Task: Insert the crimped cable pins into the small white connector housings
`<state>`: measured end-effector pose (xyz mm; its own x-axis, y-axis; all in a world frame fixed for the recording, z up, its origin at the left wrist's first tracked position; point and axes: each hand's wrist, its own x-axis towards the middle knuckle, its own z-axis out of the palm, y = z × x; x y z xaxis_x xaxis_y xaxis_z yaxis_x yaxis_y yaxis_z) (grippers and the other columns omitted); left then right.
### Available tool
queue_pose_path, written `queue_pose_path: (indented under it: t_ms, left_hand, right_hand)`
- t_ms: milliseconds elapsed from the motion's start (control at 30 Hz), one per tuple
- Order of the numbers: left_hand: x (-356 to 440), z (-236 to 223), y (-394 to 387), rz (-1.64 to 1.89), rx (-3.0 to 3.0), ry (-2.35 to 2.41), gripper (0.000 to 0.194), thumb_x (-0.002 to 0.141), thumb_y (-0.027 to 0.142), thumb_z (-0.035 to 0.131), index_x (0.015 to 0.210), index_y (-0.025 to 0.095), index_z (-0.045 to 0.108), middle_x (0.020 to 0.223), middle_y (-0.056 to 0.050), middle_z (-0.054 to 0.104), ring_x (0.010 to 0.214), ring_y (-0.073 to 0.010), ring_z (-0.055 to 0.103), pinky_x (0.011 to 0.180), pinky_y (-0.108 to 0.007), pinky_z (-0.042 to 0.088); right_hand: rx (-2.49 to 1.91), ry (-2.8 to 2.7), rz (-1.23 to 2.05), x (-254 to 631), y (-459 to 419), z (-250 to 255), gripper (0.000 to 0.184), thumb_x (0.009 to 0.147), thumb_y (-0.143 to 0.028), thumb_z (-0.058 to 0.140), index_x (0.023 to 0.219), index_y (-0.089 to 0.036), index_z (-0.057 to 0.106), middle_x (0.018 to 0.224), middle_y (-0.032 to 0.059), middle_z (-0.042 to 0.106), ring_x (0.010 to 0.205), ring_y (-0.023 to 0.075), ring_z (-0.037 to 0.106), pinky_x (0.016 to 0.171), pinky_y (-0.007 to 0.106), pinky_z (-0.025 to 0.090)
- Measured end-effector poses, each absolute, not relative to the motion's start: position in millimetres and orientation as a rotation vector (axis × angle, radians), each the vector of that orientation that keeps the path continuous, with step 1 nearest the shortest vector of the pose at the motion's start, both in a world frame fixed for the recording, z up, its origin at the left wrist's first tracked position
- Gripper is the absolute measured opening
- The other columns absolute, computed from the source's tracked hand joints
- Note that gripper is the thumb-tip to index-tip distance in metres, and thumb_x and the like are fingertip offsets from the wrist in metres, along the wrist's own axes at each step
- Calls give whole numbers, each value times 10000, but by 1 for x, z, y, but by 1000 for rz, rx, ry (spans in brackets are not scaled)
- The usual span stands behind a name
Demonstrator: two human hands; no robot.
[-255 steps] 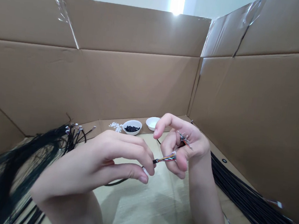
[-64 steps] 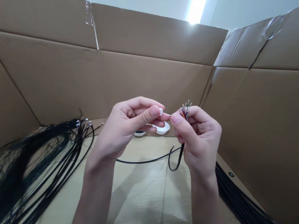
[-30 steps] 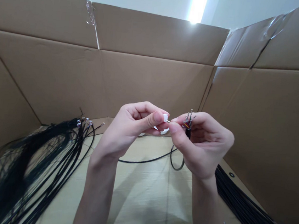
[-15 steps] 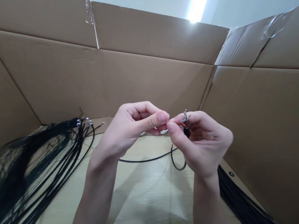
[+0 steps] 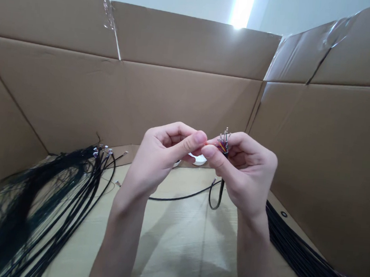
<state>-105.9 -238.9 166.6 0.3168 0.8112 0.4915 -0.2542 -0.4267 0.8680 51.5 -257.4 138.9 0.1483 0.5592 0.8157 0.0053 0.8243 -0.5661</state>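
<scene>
Two bare hands meet above the middle of the bench (image 5: pixel 180 244), raised clear of its surface, fingertips nearly touching. The left hand (image 5: pixel 168 150) has its grip closed, thumb pressed against forefinger; a white connector showed there a second ago, and now the fingertips hide it. The right hand (image 5: pixel 248 169) is clamped on the end of a black cable (image 5: pixel 222 188), thumb and forefinger together and pointing at the left fingertips. Its thin coloured wires (image 5: pixel 223 145) fan upward out of that grip, bare metal tips on top. Below the right hand the cable hangs down beside a curved loop, and a black length (image 5: pixel 178 199) crosses the bench leftward until the left forearm covers it; whether all this is one cable I cannot tell.

Along the left edge of the bench lies a tangled dark bundle (image 5: pixel 14 222), with cables ending in small white plugs (image 5: pixel 106 149) toward the far left corner. By the far edge a white bowl (image 5: pixel 198 160) shows partly behind the hands. Black cables (image 5: pixel 307 263) run in a sheaf along the right edge, a black ring (image 5: pixel 283 214) just beside them. Cardboard walls (image 5: pixel 188 106) enclose the left, far and right edges.
</scene>
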Motion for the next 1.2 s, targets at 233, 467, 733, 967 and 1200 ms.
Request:
queue_pose_path:
  t_ms: [233, 467, 733, 967, 1200]
  left_hand:
    - [-118, 171, -242, 1397, 1689, 638, 181, 922, 385, 827, 850, 222, 792, 810, 30, 763, 753, -92, 714, 713, -151, 586]
    - [-117, 171, -252, 1712, 1865, 681, 64, 962, 315, 788, 942, 256, 798, 943, 46, 756, 862, -73, 700, 770, -131, 554]
    - [-121, 171, -253, 1654, 1974, 630, 80, 935, 219, 796, 857, 234, 786, 1052, 21, 745, 903, -105, 709, 835, -203, 580]
    - [-124, 170, -247, 1609, 2003, 599, 77, 892, 176, 835, 894, 240, 792, 1099, 7, 746, 962, -128, 714, 915, -240, 584]
    - [-121, 168, -248, 1623, 2036, 570, 115, 911, 154, 810, 861, 229, 739, 1108, 7, 734, 1004, -144, 708, 943, -267, 584]
  right_hand:
    - [-359, -1420, 638, 47, -256, 140, 31, 977, -195, 724, 949, -192, 711, 763, -29, 715, 628, 85, 669, 545, 185, 539]
    - [-364, -1443, 657, 45, -254, 138, 89, 996, -207, 714, 919, -186, 675, 712, -33, 691, 599, 77, 653, 531, 160, 543]
    - [-361, -1451, 694, 45, -252, 136, 89, 999, -213, 715, 917, -187, 691, 688, -36, 697, 563, 70, 612, 515, 164, 517]
    - [-290, -1372, 749, 43, -249, 135, 85, 998, -187, 711, 913, -184, 700, 675, -38, 696, 577, 73, 621, 513, 169, 520]
    - [-332, -1374, 717, 42, -250, 137, 74, 985, -183, 720, 913, -182, 706, 670, -47, 699, 556, 65, 621, 508, 165, 526]
